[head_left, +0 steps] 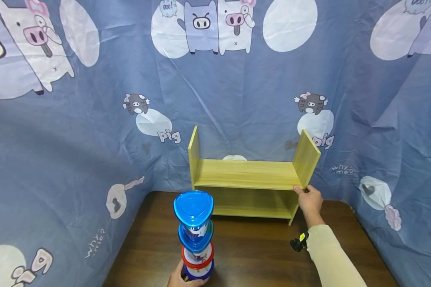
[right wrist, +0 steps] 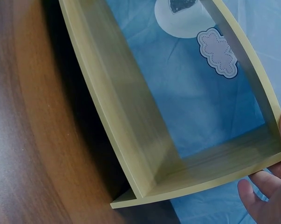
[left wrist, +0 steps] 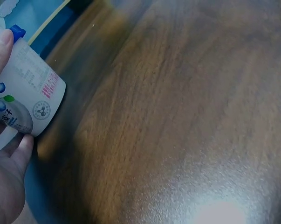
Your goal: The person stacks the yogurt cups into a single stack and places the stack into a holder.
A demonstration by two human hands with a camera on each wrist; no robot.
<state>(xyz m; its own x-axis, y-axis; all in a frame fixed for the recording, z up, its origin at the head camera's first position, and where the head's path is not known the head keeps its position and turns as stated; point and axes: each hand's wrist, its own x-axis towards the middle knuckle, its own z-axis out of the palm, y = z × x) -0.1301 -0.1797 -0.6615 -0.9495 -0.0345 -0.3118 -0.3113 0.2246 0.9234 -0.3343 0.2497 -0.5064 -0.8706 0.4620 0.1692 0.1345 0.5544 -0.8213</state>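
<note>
Near the table's front edge stands a stack of lidded tubs. On top is a blue three-cornered lid, with another blue-lidded tub below it. Under these come a red-lidded tub and a blue-lidded yogurt tub. My left hand grips the lowest one; blueberries are printed on this yogurt tub in the left wrist view. My right hand holds the right side of a pale wooden shelf, thumb at the front of the upper board. Fingers curl beneath the side panel.
The shelf stands at the back of a dark brown wooden table; its two side panels rise above the upper board. Blue cloth with pig prints hangs behind and on both sides. A small black device is on the right wrist.
</note>
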